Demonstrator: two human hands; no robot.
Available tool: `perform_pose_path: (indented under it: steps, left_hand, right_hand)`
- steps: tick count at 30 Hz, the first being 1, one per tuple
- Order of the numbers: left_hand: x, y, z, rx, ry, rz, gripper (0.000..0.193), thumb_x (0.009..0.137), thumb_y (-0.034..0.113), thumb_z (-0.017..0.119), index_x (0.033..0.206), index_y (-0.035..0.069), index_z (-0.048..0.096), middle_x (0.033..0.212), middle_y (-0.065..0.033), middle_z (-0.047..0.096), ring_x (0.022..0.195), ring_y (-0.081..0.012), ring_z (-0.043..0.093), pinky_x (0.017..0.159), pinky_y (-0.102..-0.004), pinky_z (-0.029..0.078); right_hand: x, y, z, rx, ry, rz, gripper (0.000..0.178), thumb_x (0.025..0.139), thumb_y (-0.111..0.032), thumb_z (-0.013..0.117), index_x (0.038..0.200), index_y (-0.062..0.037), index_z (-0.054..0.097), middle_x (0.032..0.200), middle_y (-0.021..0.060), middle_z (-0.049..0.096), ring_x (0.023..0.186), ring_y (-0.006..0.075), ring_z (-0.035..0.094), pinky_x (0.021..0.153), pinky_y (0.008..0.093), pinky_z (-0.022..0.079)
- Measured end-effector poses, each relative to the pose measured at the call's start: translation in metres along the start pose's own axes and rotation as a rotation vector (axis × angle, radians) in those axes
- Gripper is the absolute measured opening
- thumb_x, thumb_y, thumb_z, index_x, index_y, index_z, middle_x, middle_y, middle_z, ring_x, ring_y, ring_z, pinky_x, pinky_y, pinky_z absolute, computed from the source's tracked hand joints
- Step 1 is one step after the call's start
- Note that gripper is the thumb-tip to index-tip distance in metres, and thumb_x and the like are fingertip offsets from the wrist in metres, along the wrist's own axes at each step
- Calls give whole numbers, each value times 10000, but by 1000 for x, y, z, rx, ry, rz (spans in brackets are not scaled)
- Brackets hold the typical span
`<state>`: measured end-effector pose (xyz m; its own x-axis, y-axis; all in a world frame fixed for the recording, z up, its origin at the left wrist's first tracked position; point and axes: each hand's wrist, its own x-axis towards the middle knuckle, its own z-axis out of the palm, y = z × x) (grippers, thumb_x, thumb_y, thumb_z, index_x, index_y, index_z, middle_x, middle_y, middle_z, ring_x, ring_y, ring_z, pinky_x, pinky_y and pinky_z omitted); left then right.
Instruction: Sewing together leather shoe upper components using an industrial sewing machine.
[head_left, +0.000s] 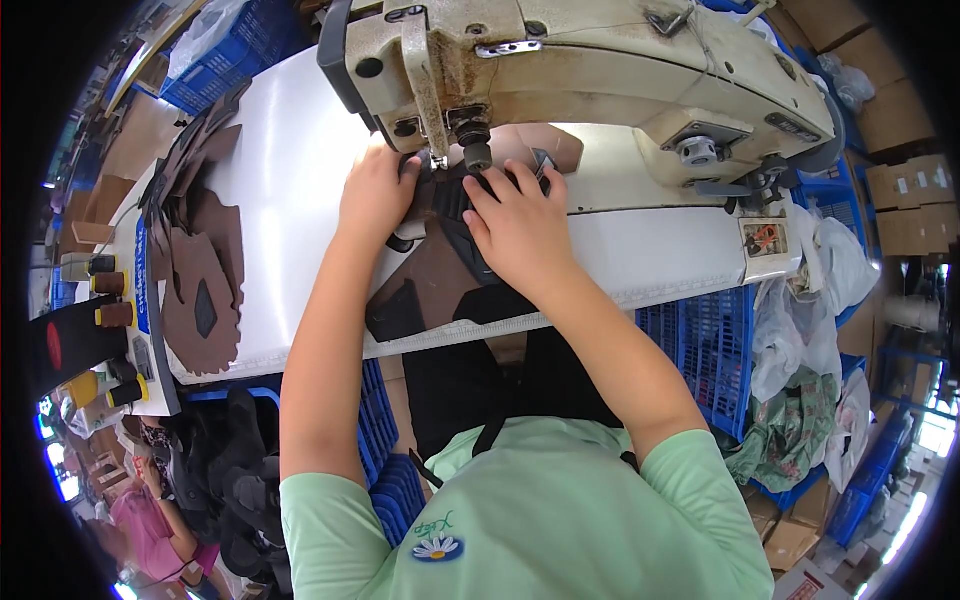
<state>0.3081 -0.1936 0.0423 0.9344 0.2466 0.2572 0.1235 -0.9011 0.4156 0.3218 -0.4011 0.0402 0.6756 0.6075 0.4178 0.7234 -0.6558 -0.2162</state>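
A brown and black flat cut piece [428,272], likely leather or fabric, lies on the white sewing table under the needle area of a cream industrial sewing machine [590,85]. My left hand [380,190] rests at the piece's left edge beside the presser foot, its thumb apart from the fingers; the fingertips are partly hidden by the machine head. My right hand [520,215] lies over the piece to the right of the needle, with fingers spread and pressing down. A lighter brown part [555,150] shows beyond the right hand.
Brown and black cut pieces [205,270] are piled at the table's left. Thread spools [112,300] stand by its left end. Blue crates [700,350] and plastic bags [800,320] are on the right; dark pieces [240,470] hang lower left. A person in pink [150,530] sits farther left.
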Motion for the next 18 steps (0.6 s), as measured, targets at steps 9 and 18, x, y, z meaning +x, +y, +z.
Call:
perform_pose_path:
  steps: [9,18]
  left_hand:
    - [-39,35,-9,456,82,68,160,867,272,642,916,120,634,896,-75,587,865,-288,597,697,-414,481]
    - [5,-8,-18,-245,3,202,211,805,103,651,1003,31,639,1030,-174,640,1032,-383,579,914,-464,454]
  right_hand:
    - [31,53,-4,-32,-84,-224,327,851,-146,614,1170,-173,677,1261,6,588,1241,269,476,1075,507,317]
    - [20,-18,-13,183,54,-405,278,734,-113,621,997,-29,655,1044,97,626,1057,260,569,915,385,454]
